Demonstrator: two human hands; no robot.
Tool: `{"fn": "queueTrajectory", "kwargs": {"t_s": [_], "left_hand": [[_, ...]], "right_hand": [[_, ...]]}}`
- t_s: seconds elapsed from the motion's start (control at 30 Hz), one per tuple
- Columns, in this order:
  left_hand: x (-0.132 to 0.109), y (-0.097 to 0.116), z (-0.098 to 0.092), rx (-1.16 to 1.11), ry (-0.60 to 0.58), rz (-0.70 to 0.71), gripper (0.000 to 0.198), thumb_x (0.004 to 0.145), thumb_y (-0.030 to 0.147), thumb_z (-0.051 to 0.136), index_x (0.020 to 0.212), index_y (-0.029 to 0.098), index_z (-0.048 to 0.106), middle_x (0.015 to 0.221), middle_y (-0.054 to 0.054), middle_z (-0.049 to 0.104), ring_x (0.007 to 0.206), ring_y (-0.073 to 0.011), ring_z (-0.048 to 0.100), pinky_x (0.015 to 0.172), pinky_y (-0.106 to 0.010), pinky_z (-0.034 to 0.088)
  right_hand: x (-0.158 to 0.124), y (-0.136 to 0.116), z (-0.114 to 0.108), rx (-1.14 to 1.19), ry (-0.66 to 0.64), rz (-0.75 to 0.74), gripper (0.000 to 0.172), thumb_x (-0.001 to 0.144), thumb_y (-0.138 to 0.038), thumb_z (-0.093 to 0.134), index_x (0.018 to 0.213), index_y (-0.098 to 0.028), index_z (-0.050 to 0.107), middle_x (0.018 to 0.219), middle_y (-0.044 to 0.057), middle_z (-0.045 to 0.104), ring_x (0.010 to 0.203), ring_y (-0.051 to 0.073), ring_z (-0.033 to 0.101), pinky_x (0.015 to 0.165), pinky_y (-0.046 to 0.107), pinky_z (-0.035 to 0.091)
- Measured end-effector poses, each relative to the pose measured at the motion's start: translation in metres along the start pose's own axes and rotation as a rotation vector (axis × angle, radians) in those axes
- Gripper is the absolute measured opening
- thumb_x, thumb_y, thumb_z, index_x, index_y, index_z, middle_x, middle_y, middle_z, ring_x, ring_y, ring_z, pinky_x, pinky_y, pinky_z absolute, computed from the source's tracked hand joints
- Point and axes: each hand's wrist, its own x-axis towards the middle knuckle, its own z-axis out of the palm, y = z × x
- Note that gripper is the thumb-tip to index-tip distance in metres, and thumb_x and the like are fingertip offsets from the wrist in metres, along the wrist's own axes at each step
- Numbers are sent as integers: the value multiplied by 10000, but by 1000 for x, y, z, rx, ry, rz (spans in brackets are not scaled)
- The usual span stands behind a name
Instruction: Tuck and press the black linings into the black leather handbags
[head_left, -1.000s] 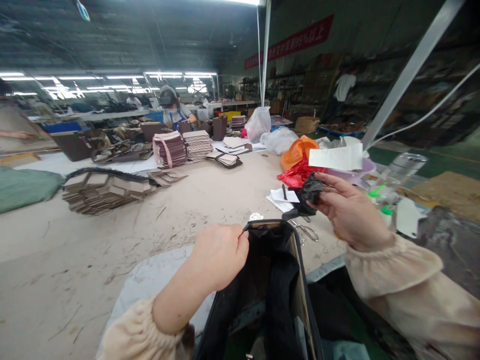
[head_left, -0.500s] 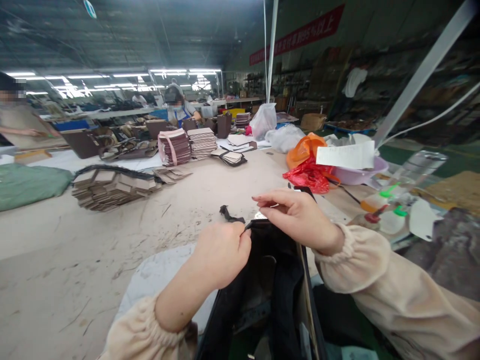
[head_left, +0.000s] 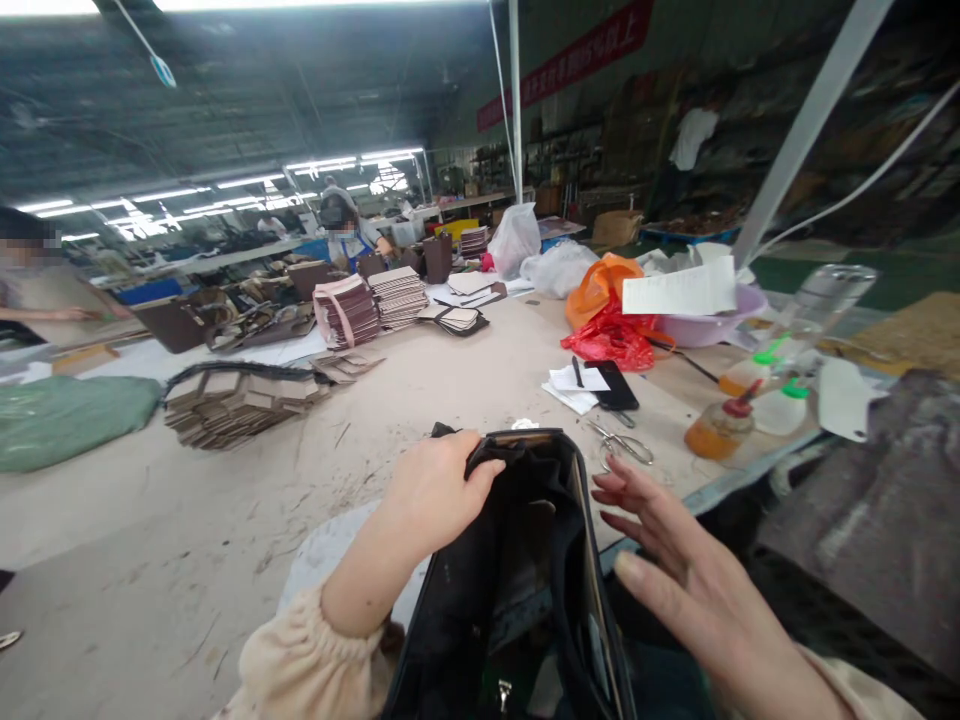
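A black handbag [head_left: 525, 590] stands open in front of me at the near edge of the table. My left hand [head_left: 439, 490] is closed on the bag's top rim at its far left corner, pinching the black lining. My right hand [head_left: 675, 570] hovers just right of the bag's right side, fingers stretched out and apart, holding nothing. The inside of the bag is dark with a black strap hanging down.
Scissors [head_left: 626, 447], a black phone [head_left: 615, 385] on paper slips, glue bottles [head_left: 724, 425], red and orange plastic bags [head_left: 611, 320] and a purple basin [head_left: 712, 325] lie right. Stacks of brown cut panels [head_left: 240, 395] sit left. Other workers stand at far benches.
My right hand dropped a black scrap, moved across the bag opening, then drew back to the bag's right side with fingers spread. The left hand kept its grip on the rim.
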Motion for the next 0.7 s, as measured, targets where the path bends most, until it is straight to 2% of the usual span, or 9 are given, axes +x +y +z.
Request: {"fn": "queueTrajectory", "kwargs": {"t_s": [0.1, 0.17, 0.23, 0.33, 0.4, 0.53, 0.7], "left_hand": [[1, 4, 0, -44, 22, -24, 328, 843, 415, 479, 1079, 208, 574, 958, -62, 677, 818, -196, 626, 698, -296, 438], [0, 7, 1, -91, 94, -16, 478, 812, 363, 546, 1260, 225, 456, 1131, -70, 629, 892, -193, 623, 780, -308, 455], [0, 9, 1, -112, 134, 10, 598, 798, 318, 572, 1347, 237, 349, 1218, -76, 581, 926, -188, 619, 832, -316, 454], [-1, 11, -1, -58, 93, 5, 618, 817, 302, 543, 1378, 229, 296, 1078, -71, 643, 876, -193, 628, 805, -318, 453], [-1, 12, -4, 12, 52, -25, 600, 838, 299, 500, 1389, 207, 280, 922, -53, 671, 811, -192, 628, 744, -304, 446], [-3, 12, -11, 105, 28, -57, 595, 858, 278, 430, 1415, 199, 236, 722, -11, 635, 683, -179, 600, 620, -270, 394], [-15, 3, -15, 71, -2, -82, 628, 873, 269, 365, 1448, 239, 116, 713, -5, 621, 666, -165, 601, 593, -252, 380]], "right_hand": [[-33, -9, 4, -242, -20, -134, 761, 778, -395, 590, 1435, -325, 212, 1418, 95, 386, 1238, 313, 443, 951, 463, 469], [-47, -12, 11, -374, -15, -207, 887, 714, -392, 642, 1455, -310, 161, 1430, 105, 368, 1231, 343, 444, 911, 459, 502], [-55, -12, 21, -486, -11, -255, 991, 650, -370, 680, 1467, -283, 125, 1443, 126, 341, 1199, 364, 473, 862, 449, 533], [-61, -7, 35, -617, 28, -259, 1027, 613, -260, 650, 1474, -225, 91, 1454, 163, 307, 1162, 367, 508, 830, 445, 546], [-61, -2, 35, -636, 44, -244, 1005, 608, -156, 566, 1476, -194, 61, 1423, 158, 369, 1154, 328, 526, 856, 426, 535], [-48, 2, 11, -527, 14, -188, 946, 633, -62, 447, 1474, -218, 42, 1323, 93, 514, 1146, 234, 546, 943, 379, 476], [-9, 3, -25, -223, -127, -157, 956, 633, -28, 442, 1472, -213, 22, 1321, 72, 525, 1140, 194, 551, 977, 330, 431]]}}
